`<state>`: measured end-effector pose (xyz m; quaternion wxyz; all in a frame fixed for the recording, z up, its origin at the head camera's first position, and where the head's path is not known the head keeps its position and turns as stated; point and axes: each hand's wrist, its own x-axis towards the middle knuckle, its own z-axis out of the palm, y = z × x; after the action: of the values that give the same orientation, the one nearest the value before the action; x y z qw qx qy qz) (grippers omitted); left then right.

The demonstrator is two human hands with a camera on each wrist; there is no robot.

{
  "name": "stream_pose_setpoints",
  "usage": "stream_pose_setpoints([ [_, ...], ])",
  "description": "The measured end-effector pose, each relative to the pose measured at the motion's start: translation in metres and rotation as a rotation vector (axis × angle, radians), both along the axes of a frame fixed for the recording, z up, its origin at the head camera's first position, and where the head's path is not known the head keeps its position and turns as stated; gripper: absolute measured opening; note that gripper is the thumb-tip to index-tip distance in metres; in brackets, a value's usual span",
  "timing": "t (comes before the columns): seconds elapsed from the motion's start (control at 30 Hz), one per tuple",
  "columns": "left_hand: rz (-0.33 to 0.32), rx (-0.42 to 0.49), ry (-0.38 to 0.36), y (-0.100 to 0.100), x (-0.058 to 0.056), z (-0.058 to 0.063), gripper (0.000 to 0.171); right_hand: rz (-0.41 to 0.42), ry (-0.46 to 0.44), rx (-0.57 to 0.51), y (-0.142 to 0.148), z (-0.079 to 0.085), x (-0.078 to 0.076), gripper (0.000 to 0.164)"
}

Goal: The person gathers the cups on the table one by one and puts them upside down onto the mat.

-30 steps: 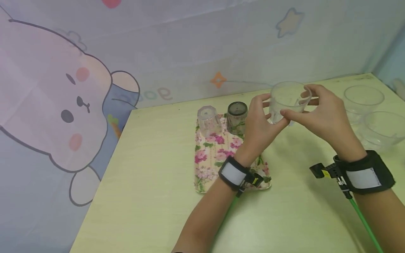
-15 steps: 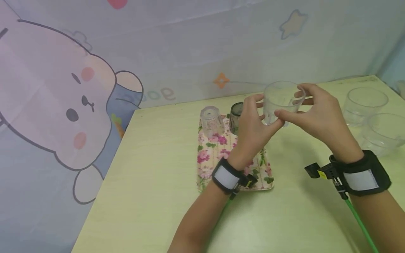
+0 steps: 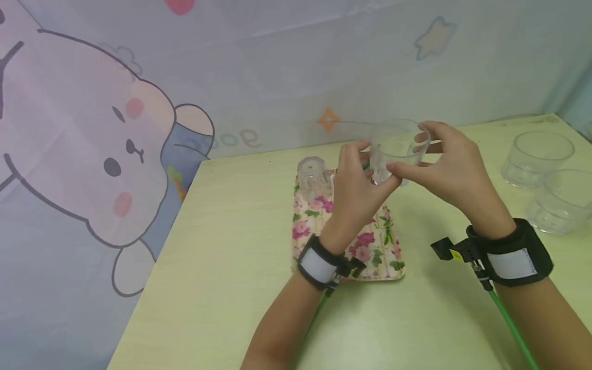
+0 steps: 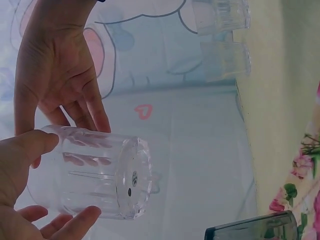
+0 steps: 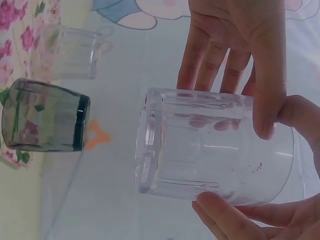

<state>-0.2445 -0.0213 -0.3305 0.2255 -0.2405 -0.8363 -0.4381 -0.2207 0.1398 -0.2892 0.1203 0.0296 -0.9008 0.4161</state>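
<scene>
A clear plastic cup [image 3: 399, 146], rim up, is held in the air above the table at the back right of the floral tray [image 3: 370, 267]. My left hand [image 3: 358, 182] grips its left side, fingers and thumb round the wall. From the right, my right hand [image 3: 448, 162] grips it too, and the two thumbs meet in front. On the tray stands an upturned clear faceted cup [image 3: 314, 180]. Beside that, an upturned smoky grey cup [image 5: 45, 117] shows in the right wrist view; my left hand mostly hides it in the head view.
Two more clear cups, one behind [image 3: 532, 167] and one in front [image 3: 557, 213], stand rim up at the right of the pale table [image 3: 208, 288]. A printed cloth [image 3: 287, 61] hangs behind the table's back edge.
Both hands have carried the clear cup to the left, toward the tray. My left hand now covers most of the smoky cup in the head view. The view itself has shifted slightly.
</scene>
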Motion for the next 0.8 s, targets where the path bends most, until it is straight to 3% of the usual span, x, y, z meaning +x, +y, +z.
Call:
stream_pose_setpoints([
  [0.4,0.01,0.062,-0.004,-0.011,0.002,0.009,0.062,0.024,0.045,-0.029,-0.014,0.008,0.0,0.09],
  [0.8,0.014,0.038,-0.025,-0.018,0.002,0.011,0.062,0.029,0.034,-0.048,-0.019,0.003,-0.003,0.09],
])
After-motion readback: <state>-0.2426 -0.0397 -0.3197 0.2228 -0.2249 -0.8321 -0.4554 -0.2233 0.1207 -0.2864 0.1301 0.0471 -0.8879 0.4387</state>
